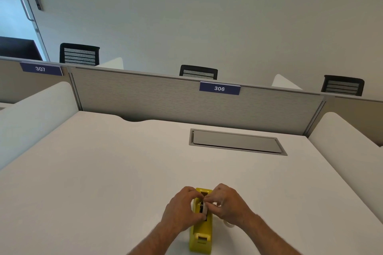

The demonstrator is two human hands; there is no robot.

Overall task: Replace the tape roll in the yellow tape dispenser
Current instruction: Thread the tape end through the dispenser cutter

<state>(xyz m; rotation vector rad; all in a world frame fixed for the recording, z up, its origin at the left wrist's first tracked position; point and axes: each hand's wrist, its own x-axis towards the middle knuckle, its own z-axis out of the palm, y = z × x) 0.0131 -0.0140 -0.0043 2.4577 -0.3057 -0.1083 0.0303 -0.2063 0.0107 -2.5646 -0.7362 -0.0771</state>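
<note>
I see a yellow plastic tape dispenser (pixel 200 234) lying long-ways on the white flat surface (pixel 103 172), close to me, with its cutter end nearest me. My left hand (pixel 181 209) is wrapped around the left side of it. My right hand (pixel 227 203) is on the right side. The fingers of the right hand (pixel 209 200) pinch a pale round tape roll (pixel 204 207) that sits in the slot at the top of the dispenser. So the right grip is closed tight on the roll, and the left grip is closed on the yellow body. A small pale round thing (pixel 229 224) peeks out from under my right wrist; I cannot tell what it is. Farther back in the surface is a grey metal flap (pixel 236 142). Behind it stands a grey wall panel with a blue sign that says 306 (pixel 219 88).
</note>
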